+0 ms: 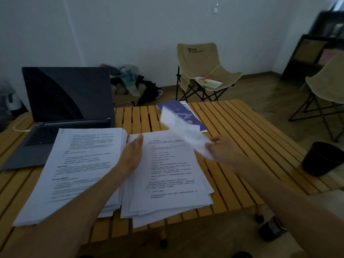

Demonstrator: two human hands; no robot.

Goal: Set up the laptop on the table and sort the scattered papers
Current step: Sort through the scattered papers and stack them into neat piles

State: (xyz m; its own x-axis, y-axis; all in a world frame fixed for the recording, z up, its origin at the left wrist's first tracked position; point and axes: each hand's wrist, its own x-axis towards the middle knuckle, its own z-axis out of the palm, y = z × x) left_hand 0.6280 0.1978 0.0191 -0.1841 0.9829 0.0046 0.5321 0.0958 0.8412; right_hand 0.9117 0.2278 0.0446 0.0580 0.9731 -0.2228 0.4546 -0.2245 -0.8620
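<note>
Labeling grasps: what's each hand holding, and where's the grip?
Right hand pinches a blurred loose sheet at its near end. Left hand holds nothing.

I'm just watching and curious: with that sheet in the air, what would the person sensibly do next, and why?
Probably lay the loose sheet, pinched in the right hand, onto one of the two paper stacks. The right stack lies directly beneath it, and the left hand rests open at that stack's edge. The sheet is blurred, so I can't tell which stack it belongs to.

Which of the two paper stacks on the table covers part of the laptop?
The left stack: its far corner lies over the laptop keyboard. The right stack lies only on the table.
</note>
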